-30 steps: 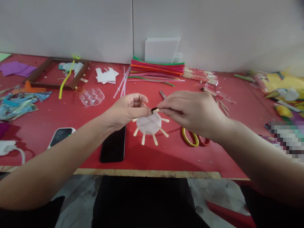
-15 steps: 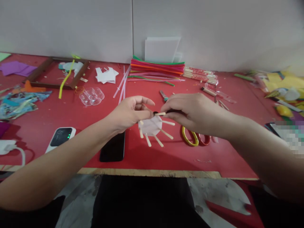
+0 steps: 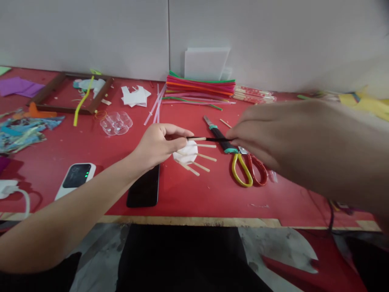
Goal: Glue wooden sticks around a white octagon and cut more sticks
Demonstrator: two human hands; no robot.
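Observation:
My left hand [image 3: 159,145] pinches a white round disc [image 3: 185,153] at its upper left edge. Several thin pale wooden sticks [image 3: 206,157] stick out from it like rays, mostly to the right and below. A black strand [image 3: 216,139] runs taut from my left fingertips along the topmost stick to my right hand [image 3: 282,136], whose thumb and fingers are closed on its other end. Whether it is yarn or ribbon I cannot tell. Under my right hand lie scissors [image 3: 243,172] with one yellow and one red handle, beside a black-and-teal tool [image 3: 219,134] with a metal tip.
A black phone [image 3: 144,190] and a white device with a dark screen [image 3: 75,178] lie at the near left. Behind are a clear plastic tray [image 3: 116,123], a brown frame [image 3: 88,108], pink straws [image 3: 156,103] and a stack of coloured pipe cleaners [image 3: 200,86].
My right hand has moved right and nearer the camera, drawing the black strand out long. The disc has shifted slightly left and turned, and the scissors and tool are more exposed.

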